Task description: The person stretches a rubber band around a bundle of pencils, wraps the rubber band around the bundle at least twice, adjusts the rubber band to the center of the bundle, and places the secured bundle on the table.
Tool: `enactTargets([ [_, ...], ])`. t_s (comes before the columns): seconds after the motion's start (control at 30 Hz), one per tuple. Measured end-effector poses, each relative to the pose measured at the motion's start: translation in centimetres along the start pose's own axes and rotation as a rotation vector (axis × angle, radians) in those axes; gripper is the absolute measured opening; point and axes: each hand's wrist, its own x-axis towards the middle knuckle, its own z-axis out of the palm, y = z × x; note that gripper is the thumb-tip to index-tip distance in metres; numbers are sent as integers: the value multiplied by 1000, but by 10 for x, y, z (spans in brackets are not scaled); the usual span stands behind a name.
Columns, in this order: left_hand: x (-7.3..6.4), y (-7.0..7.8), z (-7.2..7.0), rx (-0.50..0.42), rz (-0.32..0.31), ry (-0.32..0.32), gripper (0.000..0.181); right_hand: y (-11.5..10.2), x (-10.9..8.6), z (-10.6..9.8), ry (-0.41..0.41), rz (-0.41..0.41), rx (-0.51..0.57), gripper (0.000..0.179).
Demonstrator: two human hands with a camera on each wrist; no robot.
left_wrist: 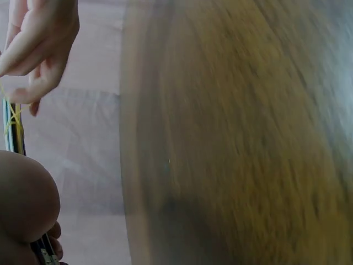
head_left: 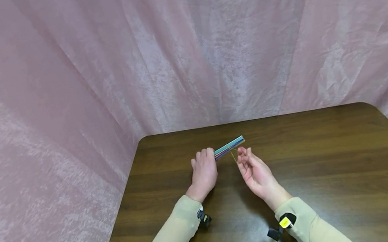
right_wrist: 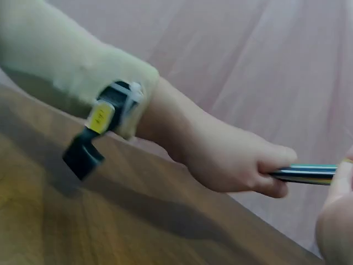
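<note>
My left hand [head_left: 204, 174] grips a bundle of slim coloured pencils [head_left: 236, 143], held at a slant above the table with its free end pointing up and right. Around that free part runs a thin yellow rubber band [left_wrist: 13, 117], crossed over itself in the left wrist view. My right hand [head_left: 259, 176] pinches a loop of the band and pulls it out toward itself, so two strands stretch from the bundle to the fingers. In the right wrist view the pencils [right_wrist: 306, 173] stick out between left thumb and fingers; their lower ends are hidden by the hand.
A brown wooden table [head_left: 334, 167] lies under both hands, its rounded far edge against a pink curtain [head_left: 170, 58]. Each sleeve cuff carries a strapped-on camera, such as the black one [head_left: 204, 217] on the left wrist.
</note>
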Motion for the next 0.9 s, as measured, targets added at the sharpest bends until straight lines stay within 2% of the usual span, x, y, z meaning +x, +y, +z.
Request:
enactTargets([
  [0.07, 0, -2, -1, 51, 42, 15, 18, -3, 2, 0, 57, 9, -77, 27],
  [0.17, -1, -5, -1, 100, 86, 23, 15, -7, 5, -2, 97, 27, -152, 29],
  [0.37, -2, -7, -2, 169, 179, 9, 8, -17, 5, -13, 82, 38, -156, 31],
  [0.47, -2, -7, -3, 200, 224, -7, 5, -22, 5, -19, 74, 32, -198, 35],
  [0.57, 0, -8, -4, 225, 264, -27, 4, -24, 6, -24, 83, 26, -297, 37],
  [0.73, 1, -11, -5, 226, 324, -92, 5, -26, 7, -31, 127, 16, -497, 24],
  [0.9, 1, -14, -5, 234, 350, -151, 7, -30, 7, -36, 160, 21, -692, 17],
])
